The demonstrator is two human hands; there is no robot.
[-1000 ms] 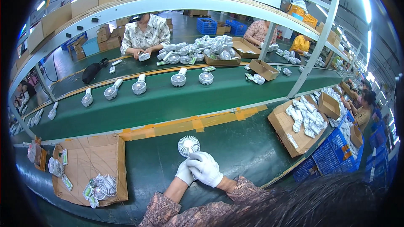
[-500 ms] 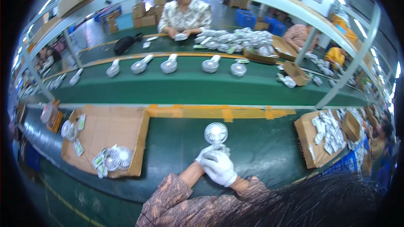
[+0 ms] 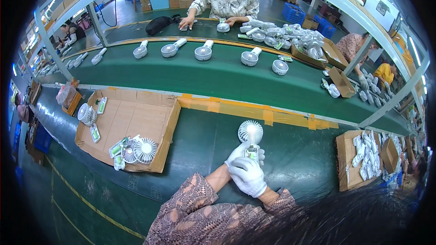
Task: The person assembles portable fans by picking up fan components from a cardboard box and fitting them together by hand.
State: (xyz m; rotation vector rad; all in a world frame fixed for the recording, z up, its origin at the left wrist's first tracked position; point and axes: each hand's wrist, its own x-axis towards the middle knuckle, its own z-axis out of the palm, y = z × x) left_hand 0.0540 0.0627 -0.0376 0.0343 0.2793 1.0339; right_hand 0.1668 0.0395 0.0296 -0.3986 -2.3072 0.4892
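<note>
A white handheld fan (image 3: 250,131) lies in front of me, its round ribbed head pointing away. Its handle is uncovered and shows a green and silver inside part (image 3: 251,154). Round the handle from the left, my left hand (image 3: 236,154), in a white glove, is closed on it. My right hand (image 3: 248,178), gloved too, crosses over the handle's lower end with curled fingers; its fingertips are partly hidden. To the left, a shallow cardboard box (image 3: 131,95) has several opened fans (image 3: 146,149) at its near corner and more at its left edge.
A cardboard box (image 3: 341,159) of white handle parts (image 3: 367,154) stands at the right. Beyond the taped edge (image 3: 245,110), a green conveyor belt (image 3: 190,75) carries a row of fans (image 3: 203,53). A co-worker (image 3: 231,0) sits across it, near a fan pile. Metal posts (image 3: 393,93) rise at both sides.
The view has shifted and tilted. My right hand has slid down off the handle's middle, baring its green inside. Across the belt, the co-worker's hands have moved apart.
</note>
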